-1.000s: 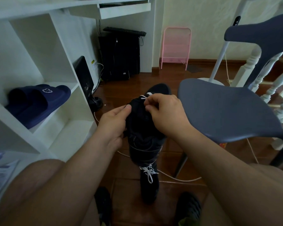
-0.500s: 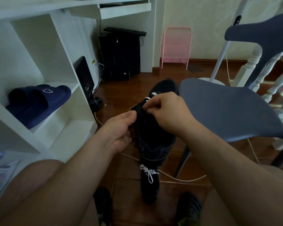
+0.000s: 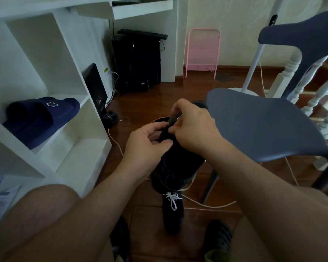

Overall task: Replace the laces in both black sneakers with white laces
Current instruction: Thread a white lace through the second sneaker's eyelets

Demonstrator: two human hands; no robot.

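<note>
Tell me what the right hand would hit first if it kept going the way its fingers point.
The right hand points left, so probably the left hand gripping the same sneaker; depth is uncertain.

Dark reddish wood floor [image 3: 151, 99], glossy, daylight reflecting off it. Pale cream wall [image 3: 235, 25] at back, wood skirting along base. White shelf unit [image 3: 68, 76] at left; navy slides [image 3: 40, 118] on middle shelf. White desk [image 3: 140, 8] above, drawer pulled out. Black computer tower [image 3: 136, 63] under desk, keyboard on top. Pink wire rack [image 3: 203, 52] against wall. Grey-blue chair [image 3: 263, 125] at right; white balusters [image 3: 322, 91] behind it. White cable [image 3: 208, 204] trailing across floor.
</note>
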